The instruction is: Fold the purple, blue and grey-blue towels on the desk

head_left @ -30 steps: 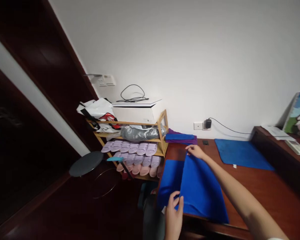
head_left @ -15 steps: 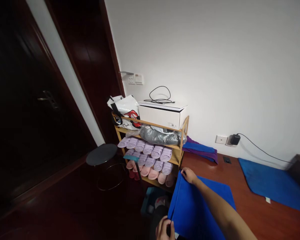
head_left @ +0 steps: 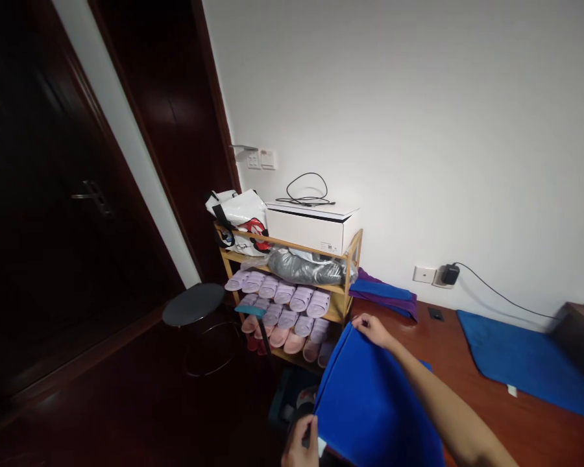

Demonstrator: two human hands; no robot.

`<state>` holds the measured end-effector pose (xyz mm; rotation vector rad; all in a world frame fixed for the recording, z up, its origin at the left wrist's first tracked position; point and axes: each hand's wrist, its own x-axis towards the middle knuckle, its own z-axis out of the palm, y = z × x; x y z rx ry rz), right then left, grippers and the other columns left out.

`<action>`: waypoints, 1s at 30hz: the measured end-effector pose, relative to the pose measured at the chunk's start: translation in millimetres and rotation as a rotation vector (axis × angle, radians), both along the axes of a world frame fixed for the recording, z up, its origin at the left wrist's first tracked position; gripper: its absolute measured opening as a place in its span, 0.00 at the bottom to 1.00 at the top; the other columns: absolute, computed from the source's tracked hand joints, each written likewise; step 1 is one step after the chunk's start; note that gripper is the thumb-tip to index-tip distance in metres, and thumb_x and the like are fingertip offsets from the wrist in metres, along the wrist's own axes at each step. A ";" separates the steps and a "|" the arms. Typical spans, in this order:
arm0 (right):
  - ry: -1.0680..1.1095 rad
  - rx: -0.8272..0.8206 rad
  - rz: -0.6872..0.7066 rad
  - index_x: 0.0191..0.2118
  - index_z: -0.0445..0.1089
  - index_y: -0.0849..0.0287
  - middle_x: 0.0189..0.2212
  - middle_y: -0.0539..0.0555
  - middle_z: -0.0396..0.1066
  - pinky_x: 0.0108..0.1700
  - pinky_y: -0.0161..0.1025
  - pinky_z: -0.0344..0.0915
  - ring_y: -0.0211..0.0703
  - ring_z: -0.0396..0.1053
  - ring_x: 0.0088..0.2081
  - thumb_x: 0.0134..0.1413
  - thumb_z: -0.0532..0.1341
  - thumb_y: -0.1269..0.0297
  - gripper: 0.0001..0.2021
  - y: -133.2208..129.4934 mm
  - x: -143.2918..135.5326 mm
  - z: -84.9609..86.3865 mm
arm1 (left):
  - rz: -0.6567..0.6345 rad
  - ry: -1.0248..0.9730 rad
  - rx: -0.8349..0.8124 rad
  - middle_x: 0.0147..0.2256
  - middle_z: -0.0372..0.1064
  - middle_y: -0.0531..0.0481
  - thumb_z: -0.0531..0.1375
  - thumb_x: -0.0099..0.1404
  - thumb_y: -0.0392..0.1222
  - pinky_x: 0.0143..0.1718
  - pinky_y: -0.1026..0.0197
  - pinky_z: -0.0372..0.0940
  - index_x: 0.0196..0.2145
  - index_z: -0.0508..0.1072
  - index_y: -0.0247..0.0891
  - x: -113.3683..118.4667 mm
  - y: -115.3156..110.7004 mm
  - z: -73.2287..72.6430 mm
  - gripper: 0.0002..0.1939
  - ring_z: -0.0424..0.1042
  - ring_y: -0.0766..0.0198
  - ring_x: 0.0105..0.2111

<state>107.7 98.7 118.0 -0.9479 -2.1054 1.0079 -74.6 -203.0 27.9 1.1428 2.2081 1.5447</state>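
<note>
A bright blue cloth (head_left: 370,389), folded double along its left edge, is stretched between my hands above the table's left end. My right hand (head_left: 374,331) pinches its upper corner, with the forearm crossing over the cloth from the lower right. At the bottom of the view, my left hand (head_left: 302,444) grips the lower corner of the same edge, beside a small white tag (head_left: 322,446). Another blue cloth (head_left: 525,363) lies flat on the table at the right, and folded blue and purple cloths (head_left: 384,293) rest near the wall.
A wooden rack (head_left: 349,259) holds slippers (head_left: 285,293), a white box (head_left: 306,227) with a cable on top, and a white bag (head_left: 243,217). A round stool (head_left: 194,303) stands left of it. A plugged-in adapter (head_left: 450,274) is above the brown table (head_left: 472,395).
Both hands have raised the cloth's edge slightly. My left hand has moved left and a little up, and the cloth now hangs more tilted off the table.
</note>
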 end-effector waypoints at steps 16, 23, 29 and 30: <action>0.525 0.269 -0.502 0.42 0.81 0.55 0.42 0.57 0.83 0.50 0.47 0.75 0.50 0.78 0.44 0.56 0.70 0.43 0.19 -138.0 220.3 182.7 | -0.300 -0.057 0.387 0.35 0.83 0.49 0.70 0.56 0.63 0.43 0.56 0.79 0.35 0.82 0.41 31.2 32.0 260.0 0.22 0.83 0.54 0.38; 0.505 0.469 -0.664 0.45 0.82 0.53 0.44 0.56 0.82 0.50 0.47 0.76 0.49 0.79 0.46 0.60 0.69 0.49 0.15 -197.5 274.5 207.9 | -0.550 -0.144 0.321 0.35 0.84 0.48 0.75 0.51 0.59 0.44 0.56 0.79 0.33 0.81 0.41 60.7 30.8 310.6 0.21 0.83 0.52 0.39; 0.357 0.642 -0.748 0.40 0.82 0.52 0.40 0.55 0.82 0.45 0.44 0.76 0.48 0.79 0.42 0.63 0.67 0.54 0.10 -239.6 316.0 216.8 | -0.738 -0.185 0.205 0.32 0.83 0.48 0.75 0.52 0.58 0.38 0.58 0.80 0.35 0.81 0.42 88.3 22.3 307.4 0.20 0.83 0.54 0.34; 0.335 0.656 -0.775 0.41 0.82 0.52 0.40 0.55 0.82 0.46 0.43 0.75 0.48 0.78 0.42 0.63 0.67 0.54 0.09 -245.0 322.7 216.6 | -0.801 -0.173 0.171 0.31 0.82 0.48 0.74 0.54 0.57 0.36 0.59 0.79 0.34 0.82 0.42 94.5 18.6 305.9 0.18 0.82 0.55 0.33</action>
